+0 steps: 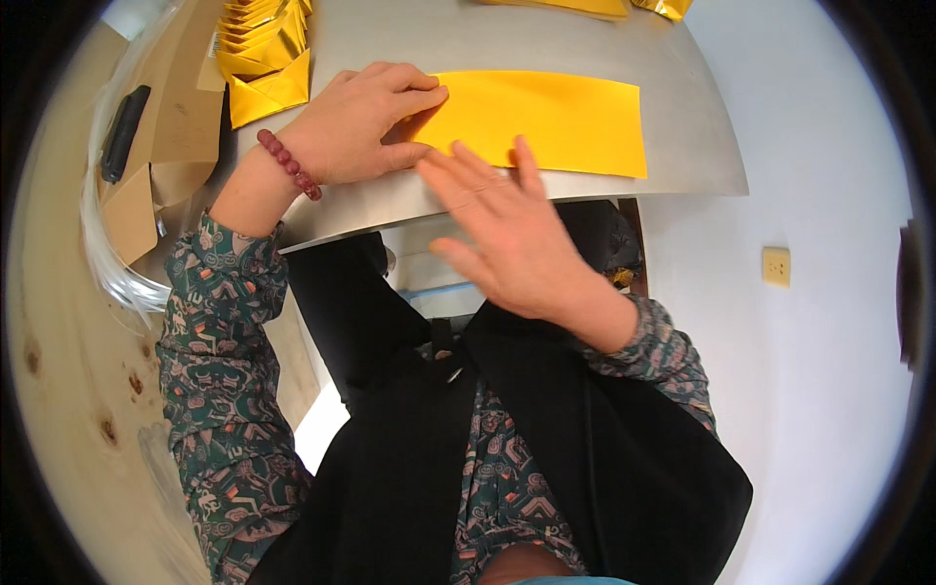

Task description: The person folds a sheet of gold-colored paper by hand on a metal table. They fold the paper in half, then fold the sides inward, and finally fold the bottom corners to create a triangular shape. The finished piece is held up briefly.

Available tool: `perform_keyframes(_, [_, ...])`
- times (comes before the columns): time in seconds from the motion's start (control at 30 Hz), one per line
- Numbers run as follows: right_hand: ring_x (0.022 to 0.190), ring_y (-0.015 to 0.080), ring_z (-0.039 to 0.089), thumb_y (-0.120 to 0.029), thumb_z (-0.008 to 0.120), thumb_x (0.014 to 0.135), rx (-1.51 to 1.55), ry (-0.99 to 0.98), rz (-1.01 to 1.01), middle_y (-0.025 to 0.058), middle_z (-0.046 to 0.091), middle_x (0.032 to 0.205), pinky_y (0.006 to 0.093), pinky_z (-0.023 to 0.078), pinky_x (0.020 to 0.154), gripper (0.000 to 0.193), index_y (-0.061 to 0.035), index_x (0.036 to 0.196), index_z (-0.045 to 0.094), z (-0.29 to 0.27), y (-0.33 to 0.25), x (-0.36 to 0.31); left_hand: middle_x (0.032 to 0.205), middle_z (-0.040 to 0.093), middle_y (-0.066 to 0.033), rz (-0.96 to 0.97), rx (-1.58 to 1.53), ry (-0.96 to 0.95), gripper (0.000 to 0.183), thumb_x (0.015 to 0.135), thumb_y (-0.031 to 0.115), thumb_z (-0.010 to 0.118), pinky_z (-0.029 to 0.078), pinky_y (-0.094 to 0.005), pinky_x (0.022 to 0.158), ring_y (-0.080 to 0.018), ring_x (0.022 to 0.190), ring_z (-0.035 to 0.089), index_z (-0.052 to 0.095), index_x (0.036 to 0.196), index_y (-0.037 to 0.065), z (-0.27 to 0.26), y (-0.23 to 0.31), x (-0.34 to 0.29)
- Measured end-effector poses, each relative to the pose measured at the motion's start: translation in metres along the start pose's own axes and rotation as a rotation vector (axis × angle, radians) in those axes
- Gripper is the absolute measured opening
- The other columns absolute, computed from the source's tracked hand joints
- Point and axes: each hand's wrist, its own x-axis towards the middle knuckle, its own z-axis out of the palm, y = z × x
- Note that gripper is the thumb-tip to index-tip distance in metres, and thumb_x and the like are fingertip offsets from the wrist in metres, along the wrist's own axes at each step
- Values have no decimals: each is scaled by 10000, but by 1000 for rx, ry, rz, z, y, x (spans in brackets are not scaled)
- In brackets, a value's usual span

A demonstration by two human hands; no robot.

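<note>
A long yellow paper strip [546, 122], seemingly folded, lies flat on the metal tabletop, close to its near edge. My left hand [366, 127] holds the strip's left end, fingers on the far side and thumb on the near side. A little of that end is hidden under the palm. My right hand [512, 234] is open, its fingers spread and slightly blurred. Its fingertips reach the strip's near edge, but whether they touch it I cannot tell. Left of my left hand stands a row of folded shiny gold paper pieces [268, 58], nested together.
The metal table [390, 34] has a curved-looking near edge. An open cardboard box [185, 122] with a black handheld object [125, 134] sits at the left, beside clear plastic strands [112, 253]. More gold paper [575, 6] lies at the far edge. A white wall with an outlet [776, 266] bounds the right.
</note>
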Motion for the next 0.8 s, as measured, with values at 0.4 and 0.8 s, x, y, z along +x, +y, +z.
perform_keyframes(0.4, [1401,260,583,-354,665,1010,-182,1,78,148,657,1435,529,288,1259,598,-18,1490,544,-8,12,-17,1516,548,-107,-16,26,-9,661,943,355,773,377,-461,1195,-297,1416,500,573,1528,120,2,1,-1])
perform_keyframes(0.8, [1339,263,636,-205,649,1021,-333,77,332,139,692,1386,517,304,1251,514,-43,1500,555,-54,59,-81,1527,539,-115,-37,28,-44,647,962,328,760,368,-451,1210,-299,1420,491,560,1545,131,0,2,1])
